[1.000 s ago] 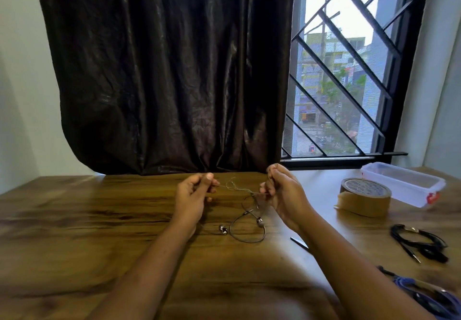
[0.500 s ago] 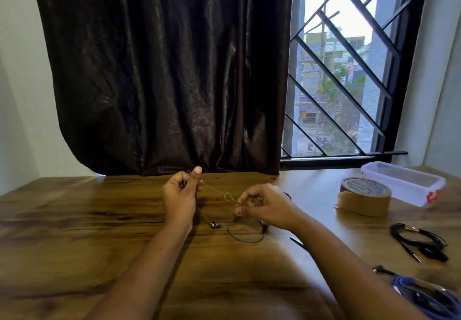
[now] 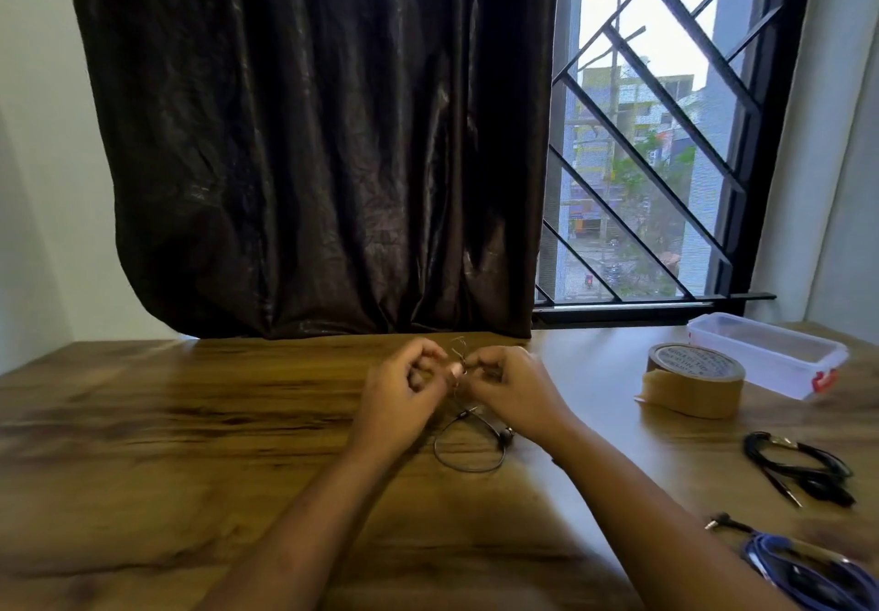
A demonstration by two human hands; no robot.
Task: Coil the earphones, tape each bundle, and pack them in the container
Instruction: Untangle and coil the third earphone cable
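Both hands up close together over the middle of the wooden table point(image 3: 190, 444), fingertips nearly meeting. Left hand point(image 3: 404, 396) pinched on the thin earphone wire point(image 3: 471, 453), right hand point(image 3: 511, 389) curled around the same wire just right of it — a small loop sticking up between them. Rest of that wire hanging down to a round loop lying on the table just near of the hands, one earbud at its right edge. Roll of brown tape point(image 3: 692, 384) flat on the table to the right, loose end folded at its left side. Clear plastic container point(image 3: 766, 358) with red clip just beyond the tape, far right. Black earphones point(image 3: 799, 465) bundled near right, well apart from the hands. Blue cable point(image 3: 808, 572) at the near right corner — partly cut off. Dark curtain point(image 3: 309, 134) and barred window point(image 3: 656, 134) behind.
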